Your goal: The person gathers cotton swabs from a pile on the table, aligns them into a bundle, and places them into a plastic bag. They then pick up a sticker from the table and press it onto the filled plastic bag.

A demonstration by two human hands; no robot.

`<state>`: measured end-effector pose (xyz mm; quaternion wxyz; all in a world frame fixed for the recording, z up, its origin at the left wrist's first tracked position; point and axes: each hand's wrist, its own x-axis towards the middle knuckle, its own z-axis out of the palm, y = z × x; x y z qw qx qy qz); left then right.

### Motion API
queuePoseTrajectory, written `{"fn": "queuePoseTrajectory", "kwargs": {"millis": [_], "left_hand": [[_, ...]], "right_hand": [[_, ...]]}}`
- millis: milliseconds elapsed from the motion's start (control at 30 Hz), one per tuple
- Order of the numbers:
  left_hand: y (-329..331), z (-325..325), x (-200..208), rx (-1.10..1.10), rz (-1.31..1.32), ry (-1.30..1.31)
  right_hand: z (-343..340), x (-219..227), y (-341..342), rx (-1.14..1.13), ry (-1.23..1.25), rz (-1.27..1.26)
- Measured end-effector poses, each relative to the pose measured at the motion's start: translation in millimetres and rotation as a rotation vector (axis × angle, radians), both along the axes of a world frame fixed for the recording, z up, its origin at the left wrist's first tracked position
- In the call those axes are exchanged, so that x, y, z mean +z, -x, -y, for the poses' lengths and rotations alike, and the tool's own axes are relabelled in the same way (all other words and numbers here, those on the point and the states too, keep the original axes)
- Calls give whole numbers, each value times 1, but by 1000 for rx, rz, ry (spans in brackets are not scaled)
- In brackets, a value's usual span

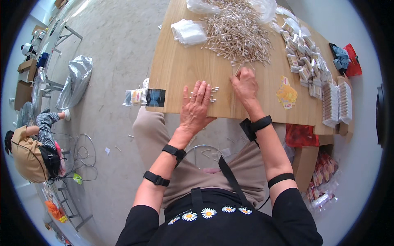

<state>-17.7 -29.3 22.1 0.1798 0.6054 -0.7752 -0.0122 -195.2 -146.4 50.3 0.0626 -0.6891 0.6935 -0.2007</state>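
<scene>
A big heap of wooden-stick cotton swabs [238, 33] covers the far middle of the wooden table [172, 69]. My left hand [195, 107] lies flat near the front edge, fingers stretched over a small row of cotton swabs [214, 94] whose white tips stick out to its right. At the near edge of the heap, my right hand [246, 85] pinches with thumb and fingertips. A few swab sticks show at those fingertips; how many it holds I cannot tell.
Clear plastic bags [188, 32] lie left of the heap. Several filled swab packs [308, 61] are piled at right, near yellow cards [286, 93] and stacked packs [337, 102]. One pack [138, 97] overhangs the left corner. A person [30, 153] sits at far left.
</scene>
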Motion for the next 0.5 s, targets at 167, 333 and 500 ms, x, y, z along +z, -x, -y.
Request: {"fn": "queuePoseTrajectory", "kwargs": {"millis": [167,333,500], "left_hand": [[0,0,-5,9,-23,18],[-2,0,-2,-3,-56,21],[-2,1,-1,-2,-51,21]], "right_hand": [[-26,-11,-5,281,26,203],[-26,0,-20,335,19,202],[-27,-9,-30,447,23,149]]}}
